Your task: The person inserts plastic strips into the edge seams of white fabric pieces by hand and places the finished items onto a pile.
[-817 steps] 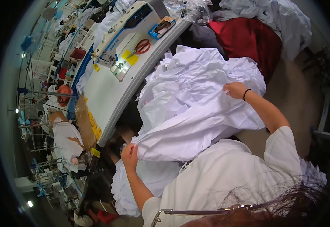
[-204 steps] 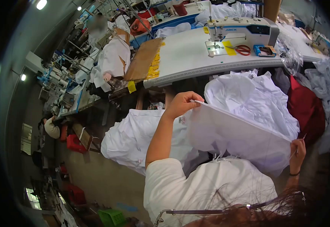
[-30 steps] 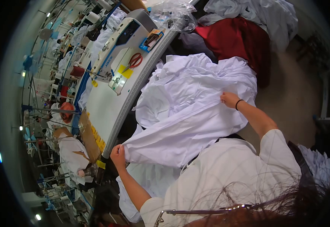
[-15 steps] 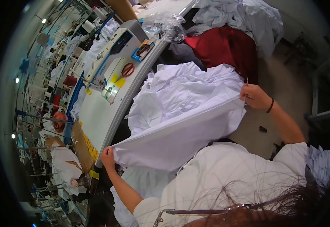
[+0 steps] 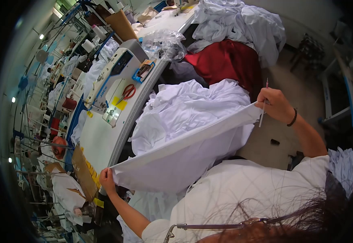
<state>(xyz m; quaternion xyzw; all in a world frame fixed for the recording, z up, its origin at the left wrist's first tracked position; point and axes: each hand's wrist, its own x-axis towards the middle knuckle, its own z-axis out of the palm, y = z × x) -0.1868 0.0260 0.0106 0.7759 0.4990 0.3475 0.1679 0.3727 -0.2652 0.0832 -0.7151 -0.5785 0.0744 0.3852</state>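
Observation:
A white cloth (image 5: 192, 150) is stretched between my two hands, its straight folded edge running taut and slanting up to the right. At the lower left, my left hand (image 5: 107, 180) pinches one end of that edge beside the table's rim. My right hand (image 5: 276, 105) grips the other end, with a thin pen (image 5: 262, 115) held upright between its fingers. Behind the stretched edge lies a rumpled heap of white fabric (image 5: 188, 101); whether it is one piece with the stretched cloth I cannot tell.
Left of the cloth, a sewing machine (image 5: 113, 77) stands on the white table (image 5: 99, 139), with red-handled scissors (image 5: 128, 92) and a small blue box (image 5: 143, 71). Red fabric (image 5: 229, 60) and more white cloth (image 5: 245, 24) are piled beyond. A dark object (image 5: 274, 142) lies on the floor.
The view has shifted, so the table and heap sit lower and more left. Both hands still hold the cloth's ends; the pen now shows more fully below my right hand.

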